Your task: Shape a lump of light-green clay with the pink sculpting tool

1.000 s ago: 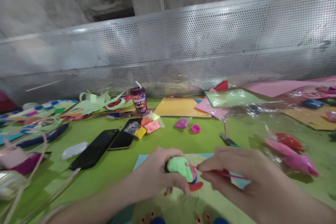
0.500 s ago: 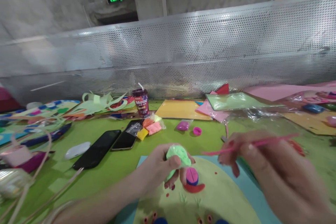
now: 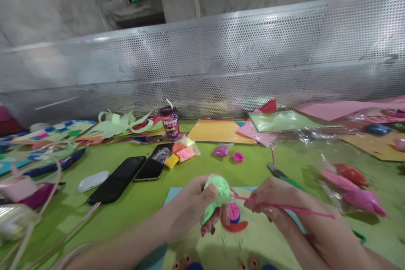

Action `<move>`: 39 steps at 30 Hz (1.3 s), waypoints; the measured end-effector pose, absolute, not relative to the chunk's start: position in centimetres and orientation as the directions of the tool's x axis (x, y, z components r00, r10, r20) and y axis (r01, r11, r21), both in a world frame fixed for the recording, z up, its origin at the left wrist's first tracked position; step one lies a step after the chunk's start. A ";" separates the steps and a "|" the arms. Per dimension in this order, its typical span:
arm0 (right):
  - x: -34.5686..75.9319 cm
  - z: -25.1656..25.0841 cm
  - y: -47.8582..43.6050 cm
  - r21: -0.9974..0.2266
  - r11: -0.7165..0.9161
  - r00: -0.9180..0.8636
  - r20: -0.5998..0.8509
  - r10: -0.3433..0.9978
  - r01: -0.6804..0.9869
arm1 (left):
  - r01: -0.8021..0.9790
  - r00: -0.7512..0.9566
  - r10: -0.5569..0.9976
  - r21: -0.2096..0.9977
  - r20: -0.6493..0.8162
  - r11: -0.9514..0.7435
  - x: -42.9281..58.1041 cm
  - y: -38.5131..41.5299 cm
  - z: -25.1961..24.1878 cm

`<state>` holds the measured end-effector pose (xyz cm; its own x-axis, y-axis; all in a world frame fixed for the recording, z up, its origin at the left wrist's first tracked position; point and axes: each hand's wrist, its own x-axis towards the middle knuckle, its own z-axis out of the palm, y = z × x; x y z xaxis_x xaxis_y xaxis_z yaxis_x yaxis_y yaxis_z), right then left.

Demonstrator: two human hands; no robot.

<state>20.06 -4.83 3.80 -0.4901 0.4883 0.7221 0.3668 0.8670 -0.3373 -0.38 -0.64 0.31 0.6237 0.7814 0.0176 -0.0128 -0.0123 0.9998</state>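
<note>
My left hand is closed around a lump of light green clay, which looks wrapped in clear plastic. Between the fingers of my right hand is a thin pink stick, pinched so that its tip meets the right side of the clay. Both hands are above a craft picture with a pale yellow-green shape on a blue sheet. On that picture are a pink and blue round piece and a red curved piece, partly hidden by my left fingers.
Two black phones and a white oval case lie left. A purple drink cup stands behind small clay packets. Scissors and bagged pink clay lie right. Coloured paper lines the back, before a perforated metal panel.
My right hand has moved down and left, bringing the pink stick's tip to the green clay. The bagged pink clay and the scissors show more now. My left hand has barely moved.
</note>
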 end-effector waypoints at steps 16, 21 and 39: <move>18.5 2.3 -5.5 -0.453 0.831 -0.429 0.712 0.555 0.323 | -0.037 0.742 0.659 0.974 -0.124 0.225 0.3 -2.3 1.2; 18.0 2.5 -5.0 -0.523 0.817 -0.437 0.693 0.574 0.244 | -0.010 0.712 0.699 0.995 -0.065 0.102 0.6 -3.0 2.3; 18.4 2.1 -4.1 -0.809 0.553 -0.370 0.461 0.807 0.199 | -0.041 0.717 0.684 0.972 -0.131 0.230 0.0 -1.7 1.7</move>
